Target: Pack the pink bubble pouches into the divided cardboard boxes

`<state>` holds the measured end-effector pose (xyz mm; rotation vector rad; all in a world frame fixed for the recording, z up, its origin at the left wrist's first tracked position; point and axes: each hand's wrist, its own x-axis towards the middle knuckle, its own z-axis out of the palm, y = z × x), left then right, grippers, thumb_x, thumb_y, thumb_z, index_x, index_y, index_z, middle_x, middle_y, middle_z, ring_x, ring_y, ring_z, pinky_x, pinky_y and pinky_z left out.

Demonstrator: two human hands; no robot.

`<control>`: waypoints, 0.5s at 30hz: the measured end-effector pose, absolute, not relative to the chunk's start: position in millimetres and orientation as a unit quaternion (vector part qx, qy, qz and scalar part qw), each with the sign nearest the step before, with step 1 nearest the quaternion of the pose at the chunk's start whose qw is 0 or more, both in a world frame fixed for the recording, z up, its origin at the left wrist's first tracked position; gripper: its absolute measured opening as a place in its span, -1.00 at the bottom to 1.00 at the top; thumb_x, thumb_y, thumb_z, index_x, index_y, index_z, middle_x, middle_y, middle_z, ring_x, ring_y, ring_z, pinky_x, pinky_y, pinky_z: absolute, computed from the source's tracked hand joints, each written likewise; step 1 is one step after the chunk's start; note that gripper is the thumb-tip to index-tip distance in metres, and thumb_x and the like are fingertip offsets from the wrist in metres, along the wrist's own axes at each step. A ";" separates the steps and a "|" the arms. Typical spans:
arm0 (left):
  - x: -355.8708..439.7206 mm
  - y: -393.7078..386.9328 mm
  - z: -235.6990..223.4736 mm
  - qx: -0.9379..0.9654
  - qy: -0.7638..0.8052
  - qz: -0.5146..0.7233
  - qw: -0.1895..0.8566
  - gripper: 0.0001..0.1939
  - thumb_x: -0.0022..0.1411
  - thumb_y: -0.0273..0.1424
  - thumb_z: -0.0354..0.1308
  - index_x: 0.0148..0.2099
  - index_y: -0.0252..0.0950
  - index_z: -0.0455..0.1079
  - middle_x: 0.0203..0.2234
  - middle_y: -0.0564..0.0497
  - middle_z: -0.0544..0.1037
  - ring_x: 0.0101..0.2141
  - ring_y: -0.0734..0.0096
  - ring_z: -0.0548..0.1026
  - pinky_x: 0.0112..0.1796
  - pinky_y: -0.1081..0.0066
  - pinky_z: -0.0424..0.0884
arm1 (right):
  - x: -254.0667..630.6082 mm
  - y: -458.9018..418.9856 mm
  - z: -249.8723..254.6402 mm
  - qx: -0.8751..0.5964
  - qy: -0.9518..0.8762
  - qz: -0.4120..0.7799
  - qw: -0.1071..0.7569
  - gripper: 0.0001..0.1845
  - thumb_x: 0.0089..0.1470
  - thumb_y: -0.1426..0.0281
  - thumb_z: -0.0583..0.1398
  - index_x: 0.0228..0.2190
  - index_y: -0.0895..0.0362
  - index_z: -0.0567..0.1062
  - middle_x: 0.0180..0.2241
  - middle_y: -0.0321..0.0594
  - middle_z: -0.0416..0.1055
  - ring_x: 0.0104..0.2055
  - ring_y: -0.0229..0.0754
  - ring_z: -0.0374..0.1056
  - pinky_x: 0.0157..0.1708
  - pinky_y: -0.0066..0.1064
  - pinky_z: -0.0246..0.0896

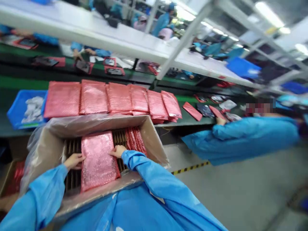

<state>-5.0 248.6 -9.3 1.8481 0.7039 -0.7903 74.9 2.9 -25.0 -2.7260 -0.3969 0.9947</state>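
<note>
There's the pink bubble pouch, lying over the open carton, a hand at each side edge. The left hand pinches its left edge, thumb on top; the right hand has its right edge between thumb and fingers. So the hands are apart, both closed on the same pouch, with its width between them. Under and beside it, cardboard dividers stand in the carton, and at the right end more pink pouches are packed upright in a row. Clear plastic lining spills over the carton's left side.

Just beyond the far wall, a row of pink pouch stacks runs left to right along the bench. A blue bin sits at the row's left end, small whitish items heaped inside. Over to the right, a person in a blue gown reaches a hand to a pink pouch on the bench. On the far side, more blue-sleeved hands are at work over dark, flat items and pink pouches.
</note>
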 end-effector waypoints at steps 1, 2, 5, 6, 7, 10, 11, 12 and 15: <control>-4.1 247.6 -8.6 0.767 0.278 -0.323 0.480 -0.49 -0.27 0.03 0.26 -0.42 -0.30 0.35 -0.56 0.06 0.46 -0.55 0.46 0.46 -0.40 0.40 0.48 | 75.9 4.3 -23.2 -0.929 -0.119 0.329 0.124 -0.31 -0.14 -0.14 0.22 -0.22 0.22 0.54 -0.18 0.03 0.52 -0.15 0.05 0.45 -0.25 -0.35 0.33; -3.2 246.4 -9.5 0.779 0.266 -0.316 0.472 -0.45 -0.31 0.07 0.26 -0.42 -0.30 0.35 -0.57 0.08 0.44 -0.56 0.47 0.45 -0.39 0.40 0.48 | 76.6 4.5 -21.6 -0.933 -0.103 0.316 0.138 -0.23 -0.20 -0.14 0.25 -0.16 0.25 0.51 -0.16 0.08 0.50 -0.14 0.10 0.45 -0.24 -0.31 0.34; -1.6 241.7 -18.9 0.769 0.288 -0.269 0.502 -0.39 -0.42 0.08 0.30 -0.40 -0.30 0.38 -0.59 0.08 0.43 -0.58 0.45 0.43 -0.43 0.39 0.47 | 77.7 -0.1 -19.5 -0.941 -0.076 0.286 0.163 -0.07 -0.27 -0.12 0.29 -0.02 0.30 0.41 -0.09 0.15 0.45 -0.09 0.18 0.42 -0.18 -0.20 0.34; -1.6 240.1 -22.9 0.766 0.296 -0.263 0.506 -0.39 -0.43 0.07 0.31 -0.40 -0.30 0.38 -0.57 0.06 0.45 -0.55 0.42 0.44 -0.45 0.39 0.47 | 78.6 -2.7 -19.6 -0.937 -0.076 0.297 0.169 -0.10 -0.28 -0.11 0.30 -0.03 0.28 0.43 -0.09 0.13 0.46 -0.09 0.18 0.41 -0.17 -0.20 0.34; -1.6 238.7 -26.8 0.766 0.299 -0.255 0.509 -0.40 -0.41 0.06 0.30 -0.38 -0.29 0.39 -0.54 0.03 0.48 -0.52 0.38 0.46 -0.45 0.38 0.47 | 80.1 -5.4 -19.6 -0.928 -0.078 0.317 0.177 -0.16 -0.29 -0.08 0.32 -0.07 0.25 0.47 -0.10 0.09 0.48 -0.10 0.15 0.42 -0.19 -0.23 0.35; -1.2 238.6 -35.2 0.773 0.298 -0.248 0.503 -0.45 -0.36 0.04 0.28 -0.39 -0.26 0.37 -0.50 0.01 0.49 -0.45 0.31 0.48 -0.46 0.37 0.46 | 89.0 -13.5 -17.2 -0.907 -0.077 0.360 0.206 -0.38 -0.31 0.05 0.38 -0.22 0.17 0.56 -0.19 -0.07 0.53 -0.18 0.05 0.46 -0.26 -0.35 0.35; -0.7 239.9 -36.9 0.770 0.300 -0.249 0.505 -0.46 -0.36 0.04 0.28 -0.40 -0.25 0.34 -0.50 0.01 0.49 -0.46 0.31 0.48 -0.45 0.36 0.47 | 93.1 -16.3 -15.2 -0.906 -0.073 0.357 0.215 -0.44 -0.31 0.11 0.39 -0.25 0.16 0.57 -0.21 -0.10 0.53 -0.19 0.02 0.46 -0.28 -0.38 0.34; -0.1 241.8 -38.5 0.767 0.298 -0.252 0.509 -0.47 -0.36 0.03 0.29 -0.41 -0.24 0.32 -0.51 0.02 0.48 -0.46 0.32 0.47 -0.44 0.36 0.47 | 97.4 -19.2 -12.7 -0.907 -0.069 0.349 0.225 -0.49 -0.30 0.16 0.40 -0.26 0.15 0.57 -0.22 -0.14 0.54 -0.20 0.00 0.46 -0.29 -0.40 0.33; 2.0 247.7 -43.5 0.780 0.274 -0.248 0.505 -0.49 -0.33 0.06 0.25 -0.45 -0.21 0.26 -0.51 0.04 0.46 -0.47 0.33 0.46 -0.41 0.34 0.48 | 109.4 -30.4 -3.8 -0.912 -0.055 0.317 0.256 -0.59 -0.20 0.28 0.36 -0.23 0.13 0.55 -0.24 -0.21 0.53 -0.20 -0.03 0.44 -0.29 -0.42 0.30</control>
